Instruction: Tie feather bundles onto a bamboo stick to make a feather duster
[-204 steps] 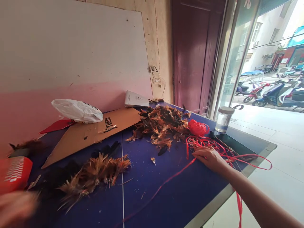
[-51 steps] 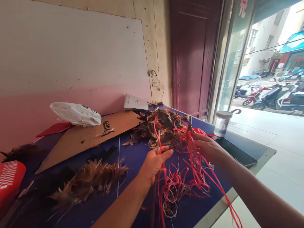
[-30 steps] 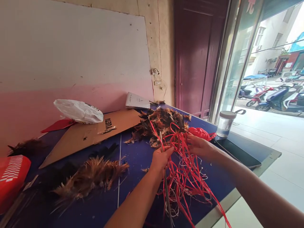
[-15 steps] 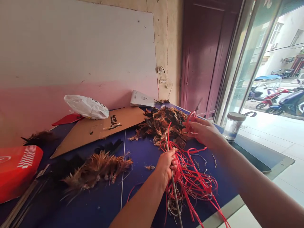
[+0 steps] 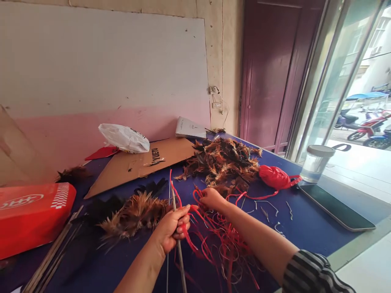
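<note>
My left hand [image 5: 175, 228] is closed around a thin stick [image 5: 181, 260], which slants up past the thumb. A strand of red plastic twine [image 5: 174, 187] runs along the stick and under those fingers. Just to the right, my right hand [image 5: 212, 199] pinches a loop of the same twine, with a small dark tip showing that I cannot make out. Below both hands spreads a loose tangle of red twine [image 5: 230, 240] mixed with pale string. A heap of brown and black feathers [image 5: 227, 160] lies beyond my right hand. Another feather bunch [image 5: 137, 215] is left of my left hand.
On the blue table stand a red bag [image 5: 33, 219], several sticks [image 5: 51, 252] and a cardboard sheet [image 5: 137, 169] under a white plastic bag [image 5: 124, 138]. To the right are a bundle of red twine [image 5: 273, 177], a phone [image 5: 336, 207] and a lidded clear jar [image 5: 314, 167].
My right hand has come down and left from above the feather heap to beside my left hand, bringing red twine. The view has shifted right, and the red twine bundle now shows.
</note>
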### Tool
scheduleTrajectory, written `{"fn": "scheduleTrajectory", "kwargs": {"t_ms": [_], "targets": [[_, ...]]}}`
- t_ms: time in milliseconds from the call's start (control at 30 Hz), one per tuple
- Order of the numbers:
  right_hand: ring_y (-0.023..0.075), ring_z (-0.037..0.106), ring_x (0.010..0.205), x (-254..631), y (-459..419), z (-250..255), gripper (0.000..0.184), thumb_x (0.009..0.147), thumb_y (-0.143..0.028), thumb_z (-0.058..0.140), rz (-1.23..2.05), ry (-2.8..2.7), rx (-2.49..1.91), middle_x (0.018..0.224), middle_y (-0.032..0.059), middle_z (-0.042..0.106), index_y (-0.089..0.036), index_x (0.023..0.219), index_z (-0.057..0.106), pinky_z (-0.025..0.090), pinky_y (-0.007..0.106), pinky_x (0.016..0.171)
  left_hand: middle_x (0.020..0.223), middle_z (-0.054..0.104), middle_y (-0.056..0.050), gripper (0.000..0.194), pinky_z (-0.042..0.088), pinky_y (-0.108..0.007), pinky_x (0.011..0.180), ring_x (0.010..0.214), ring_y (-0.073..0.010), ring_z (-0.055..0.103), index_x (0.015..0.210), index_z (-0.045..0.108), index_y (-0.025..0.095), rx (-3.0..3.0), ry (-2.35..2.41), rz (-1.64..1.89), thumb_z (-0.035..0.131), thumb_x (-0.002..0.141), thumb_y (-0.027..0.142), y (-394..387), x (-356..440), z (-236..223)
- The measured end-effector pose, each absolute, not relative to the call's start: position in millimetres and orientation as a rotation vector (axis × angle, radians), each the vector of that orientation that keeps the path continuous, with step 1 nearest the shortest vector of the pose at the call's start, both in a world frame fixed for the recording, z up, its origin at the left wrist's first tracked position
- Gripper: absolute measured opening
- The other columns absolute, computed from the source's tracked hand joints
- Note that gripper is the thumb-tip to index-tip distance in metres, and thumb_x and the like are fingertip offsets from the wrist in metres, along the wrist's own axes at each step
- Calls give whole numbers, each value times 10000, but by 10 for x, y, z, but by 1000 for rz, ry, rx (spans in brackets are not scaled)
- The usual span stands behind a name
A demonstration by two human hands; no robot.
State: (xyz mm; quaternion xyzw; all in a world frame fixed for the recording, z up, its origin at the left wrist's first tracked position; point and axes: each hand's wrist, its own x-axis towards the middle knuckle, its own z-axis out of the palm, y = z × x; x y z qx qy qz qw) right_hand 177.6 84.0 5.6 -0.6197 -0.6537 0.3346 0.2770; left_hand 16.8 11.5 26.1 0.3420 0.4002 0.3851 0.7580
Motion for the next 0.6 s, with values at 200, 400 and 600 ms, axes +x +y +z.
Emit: {"fn": "scheduleTrajectory", "kwargs": {"t_ms": [200, 400, 600], "targets": [[280, 499, 1076, 2010, 902, 98, 298, 685, -126, 580, 488, -1850, -1723, 1136, 185, 543, -110, 982, 599, 371, 353, 883, 399, 277, 100, 214, 68, -120, 319, 318, -11, 184, 960, 569, 63, 648, 848, 924, 445, 840, 189, 52, 54, 239], [197, 444, 1143, 2072, 278, 248, 453, 772, -322, 554, 424, -2051, -1419, 1233, 107, 504, -142, 1185, 509, 329, 268, 954, 407, 270, 96, 190, 72, -128, 319, 327, -16, 197, 912, 593, 83, 717, 786, 913, 496, 815, 215, 2, 110, 337], [213, 540, 905, 2362, -389, -9, 309, 808, -352, 512, 346, -2382, -1285, 940, 78, 620, -203, 1071, 578, 387, 349, 825, 418, 248, 103, 188, 108, -142, 321, 330, -11, 176, 884, 609, 102, 811, 728, 968, 550, 787, 252, -138, -37, 651]]}}
